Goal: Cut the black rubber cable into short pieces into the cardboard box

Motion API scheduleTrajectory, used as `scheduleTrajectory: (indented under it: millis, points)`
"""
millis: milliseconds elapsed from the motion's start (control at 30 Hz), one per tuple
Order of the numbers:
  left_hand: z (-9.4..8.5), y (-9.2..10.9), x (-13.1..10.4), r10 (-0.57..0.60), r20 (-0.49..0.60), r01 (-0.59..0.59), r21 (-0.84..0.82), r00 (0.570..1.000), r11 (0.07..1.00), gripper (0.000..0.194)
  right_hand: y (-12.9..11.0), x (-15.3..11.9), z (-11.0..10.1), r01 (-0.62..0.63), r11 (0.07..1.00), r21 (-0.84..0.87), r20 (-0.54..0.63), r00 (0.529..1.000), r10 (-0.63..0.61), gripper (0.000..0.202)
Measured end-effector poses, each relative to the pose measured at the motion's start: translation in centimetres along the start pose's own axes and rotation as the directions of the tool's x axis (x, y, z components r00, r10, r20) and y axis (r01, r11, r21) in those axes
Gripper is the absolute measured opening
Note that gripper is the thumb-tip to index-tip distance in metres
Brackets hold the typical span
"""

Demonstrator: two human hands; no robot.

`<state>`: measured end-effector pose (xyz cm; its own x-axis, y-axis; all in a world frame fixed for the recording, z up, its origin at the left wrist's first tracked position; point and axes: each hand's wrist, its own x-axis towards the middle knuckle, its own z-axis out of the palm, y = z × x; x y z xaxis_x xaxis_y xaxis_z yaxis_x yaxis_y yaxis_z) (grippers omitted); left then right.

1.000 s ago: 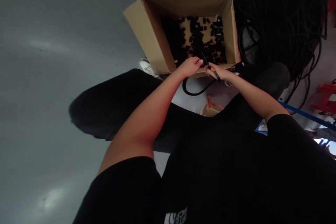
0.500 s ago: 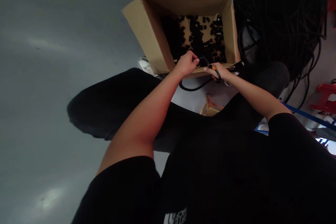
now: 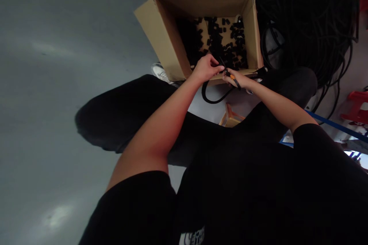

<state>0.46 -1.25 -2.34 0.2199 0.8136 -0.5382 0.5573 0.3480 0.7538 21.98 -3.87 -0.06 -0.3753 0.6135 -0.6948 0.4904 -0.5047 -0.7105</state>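
Over the near edge of an open cardboard box, my left hand pinches a black tube or cable, which loops down below the box edge. My right hand is wrapped round scissors with black and orange handles, just right of my left hand. The dark blades point up and left, close to my left fingertips. Many short black pieces lie on the bottom of the box. Where exactly the blades meet the tube is too small to tell.
A big heap of black tubing lies on the floor to the right of the box. Between my legs stands a small wooden stool. A red stool is at the far right, near a blue bar.
My hands have come closer together, my left moving slightly right. The scissors have shifted a little left and their angle has changed. The hanging loop has moved slightly right and lower.
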Motion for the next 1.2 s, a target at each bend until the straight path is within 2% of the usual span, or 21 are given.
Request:
scheduleTrajectory:
  millis: [100,200,333,433,533,667,833,900,1000,1200]
  points:
    - [0.0,0.4,0.1,-0.083,-0.025,0.080,-0.093,0.996,0.992,0.025,0.0,-0.4,-0.5,0.029,0.994,-0.101,-0.039,0.999,-0.033,0.026]
    - [0.0,0.7,0.2,-0.125,-0.026,0.120,-0.160,0.992,0.980,0.029,0.0,-0.7,-1.0,0.045,0.986,-0.160,-0.091,0.994,-0.060,0.032]
    - [0.0,0.4,0.0,-0.174,-0.024,0.172,-0.078,0.984,0.982,0.025,0.2,-0.7,-1.1,-0.024,0.988,-0.153,-0.080,0.997,0.012,0.041]
    - [-0.2,0.1,-0.2,-0.142,-0.064,0.145,0.054,0.988,0.988,0.019,0.6,-0.5,-0.7,-0.080,0.990,-0.116,-0.043,0.996,0.075,0.047]
    - [-0.6,0.0,-0.3,-0.128,-0.086,0.138,0.116,0.988,0.984,0.023,0.9,-0.3,-0.5,-0.094,0.993,-0.077,-0.024,0.995,0.092,0.050]
    - [-1.2,-0.3,0.1,-0.146,-0.146,0.154,0.046,0.978,0.987,0.034,0.8,-0.3,-0.7,-0.107,0.991,-0.075,-0.021,0.994,0.106,0.050]
    - [-0.9,0.0,0.5,-0.122,-0.099,0.115,-0.070,0.988,0.991,0.035,0.8,-0.1,0.0,-0.133,0.991,0.022,-0.022,0.991,0.133,0.035]
    - [-0.5,0.3,0.4,-0.112,-0.093,0.101,-0.113,0.989,0.988,0.034,0.9,0.2,0.4,-0.111,0.991,0.070,-0.035,0.993,0.114,0.026]
    - [-0.2,0.8,0.0,-0.102,-0.065,0.089,-0.171,0.993,0.981,0.030,1.2,0.6,0.8,-0.030,0.997,0.073,-0.024,0.999,0.032,0.023]
    - [-0.1,1.1,-0.4,-0.130,-0.022,0.126,-0.139,0.991,0.982,0.028,1.0,0.1,0.0,0.098,0.987,-0.124,-0.030,0.994,-0.103,0.018]
